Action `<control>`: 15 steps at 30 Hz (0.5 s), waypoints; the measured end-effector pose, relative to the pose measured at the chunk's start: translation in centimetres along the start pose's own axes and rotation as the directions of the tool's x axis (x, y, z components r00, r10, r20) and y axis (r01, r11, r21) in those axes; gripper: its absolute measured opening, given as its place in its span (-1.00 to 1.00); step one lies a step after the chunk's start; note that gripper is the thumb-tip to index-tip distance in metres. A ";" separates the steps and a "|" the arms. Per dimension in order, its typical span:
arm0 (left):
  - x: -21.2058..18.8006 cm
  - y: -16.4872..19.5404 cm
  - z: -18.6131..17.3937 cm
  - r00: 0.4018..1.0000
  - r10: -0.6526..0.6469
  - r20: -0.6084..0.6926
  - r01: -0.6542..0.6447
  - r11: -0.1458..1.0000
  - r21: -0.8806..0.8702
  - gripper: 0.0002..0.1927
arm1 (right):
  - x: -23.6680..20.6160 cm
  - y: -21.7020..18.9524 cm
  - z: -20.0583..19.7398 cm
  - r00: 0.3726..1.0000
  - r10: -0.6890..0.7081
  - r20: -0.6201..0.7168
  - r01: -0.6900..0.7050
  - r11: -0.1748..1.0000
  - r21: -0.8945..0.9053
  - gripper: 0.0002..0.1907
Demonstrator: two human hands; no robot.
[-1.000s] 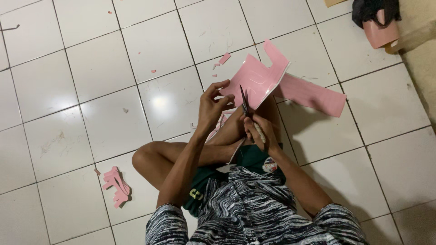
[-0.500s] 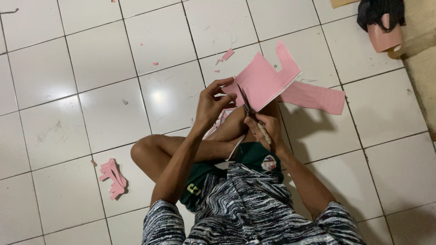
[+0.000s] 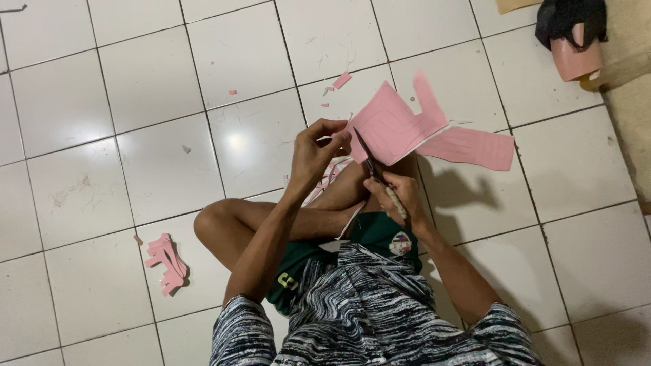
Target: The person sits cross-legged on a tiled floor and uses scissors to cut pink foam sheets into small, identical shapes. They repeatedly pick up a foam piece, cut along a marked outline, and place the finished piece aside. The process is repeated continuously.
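I sit cross-legged on a white tiled floor. My left hand pinches the left edge of a pink sheet with drawn outlines and holds it up in front of me. My right hand grips a pair of scissors, whose dark blades point up into the sheet's lower edge. A long pink strip of the same sheet hangs off to the right.
A small pile of cut pink shapes lies on the floor left of my knee. Tiny pink scraps are scattered farther out. A pink object with dark cloth sits at the top right beside a tan mat.
The pink sheet has turned slightly in my left hand and the scissors have worked a little along its lower edge. Both hands stay in about the same place.
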State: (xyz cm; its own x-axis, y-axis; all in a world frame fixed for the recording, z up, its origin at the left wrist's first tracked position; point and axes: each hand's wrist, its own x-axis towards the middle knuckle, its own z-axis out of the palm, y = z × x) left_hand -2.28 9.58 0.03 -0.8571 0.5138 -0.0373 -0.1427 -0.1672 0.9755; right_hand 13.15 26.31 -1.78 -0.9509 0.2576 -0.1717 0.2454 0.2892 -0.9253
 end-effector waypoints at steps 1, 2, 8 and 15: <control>-0.2 0.1 0.2 1.000 -0.012 0.006 0.012 1.000 0.007 -0.73 | 0.1 -0.2 0.0 0.999 0.028 0.016 -0.028 0.998 0.051 -0.66; -0.5 0.1 0.4 1.000 -0.022 0.014 0.021 1.000 0.015 -0.74 | 0.3 -0.4 0.1 0.998 0.053 0.032 -0.056 0.993 0.101 -0.67; -1.2 1.0 1.0 0.999 -0.049 0.015 0.048 0.995 0.086 -0.75 | 0.4 -1.2 -0.3 0.997 -0.003 0.071 -0.010 0.983 0.181 -0.66; -1.2 0.8 1.0 0.997 -0.072 0.036 0.071 0.997 0.026 -0.74 | 0.0 -1.6 -0.9 0.991 0.067 0.117 -0.092 0.971 0.222 -0.61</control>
State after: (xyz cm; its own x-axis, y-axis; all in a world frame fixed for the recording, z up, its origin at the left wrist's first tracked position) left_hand -0.85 9.66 1.11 -0.8264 0.5542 -0.0993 -0.1899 -0.1084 0.9758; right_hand 12.95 26.72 -0.02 -0.9478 0.1667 -0.2718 0.2837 0.0522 -0.9575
